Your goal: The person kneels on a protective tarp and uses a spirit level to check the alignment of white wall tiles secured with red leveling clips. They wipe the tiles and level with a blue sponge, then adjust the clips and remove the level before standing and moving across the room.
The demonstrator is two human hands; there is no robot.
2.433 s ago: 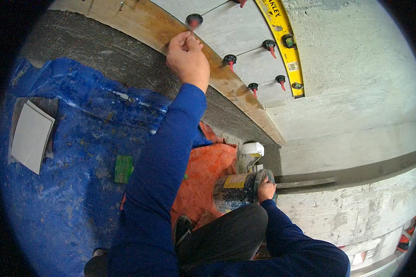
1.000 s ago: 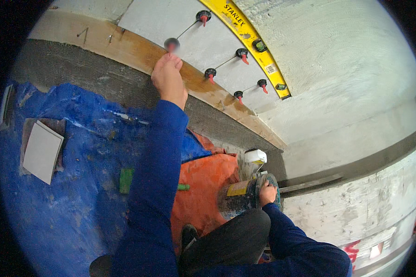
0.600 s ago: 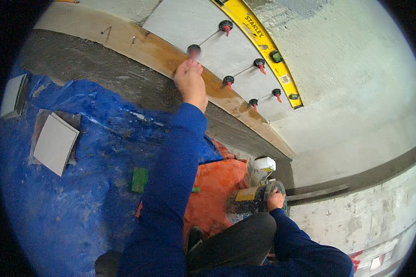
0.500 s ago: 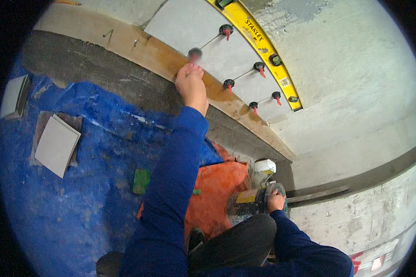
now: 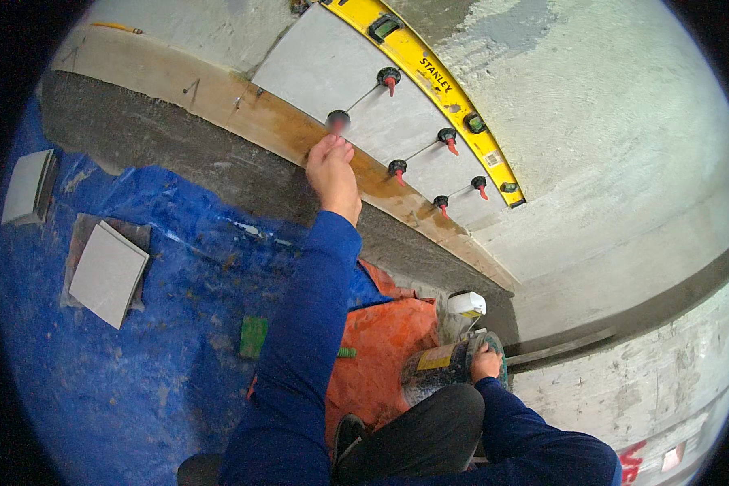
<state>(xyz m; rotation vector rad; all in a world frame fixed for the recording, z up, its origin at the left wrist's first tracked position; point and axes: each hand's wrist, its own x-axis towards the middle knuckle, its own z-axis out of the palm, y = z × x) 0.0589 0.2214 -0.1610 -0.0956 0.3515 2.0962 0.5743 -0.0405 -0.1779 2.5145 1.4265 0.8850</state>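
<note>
My left hand (image 5: 332,176) reaches up to the wall with its fingers pinched at the red handle of a black tile levelling knob (image 5: 338,121). The handle is smeared by motion. This knob and several like it sit along the joints between light grey wall tiles (image 5: 312,69). My right hand (image 5: 485,364) is closed over the rim of a dark bucket (image 5: 437,368) with a yellow label, low at my right; its fingertips are partly hidden. A yellow spirit level (image 5: 437,77) lies along the tiles' upper edge.
A wooden board (image 5: 251,105) runs under the tiles. Blue sheeting (image 5: 194,267) covers the floor, with an orange sheet (image 5: 377,348) near the bucket. Loose tiles (image 5: 109,271) lie at the left, a stack of tiles (image 5: 28,186) beyond. A white box-shaped thing (image 5: 466,304) stands behind the bucket.
The view has tilted a little, so the wall and floor things sit lower in the picture. My left hand stays at the same knob, and my right hand stays on the bucket's rim.
</note>
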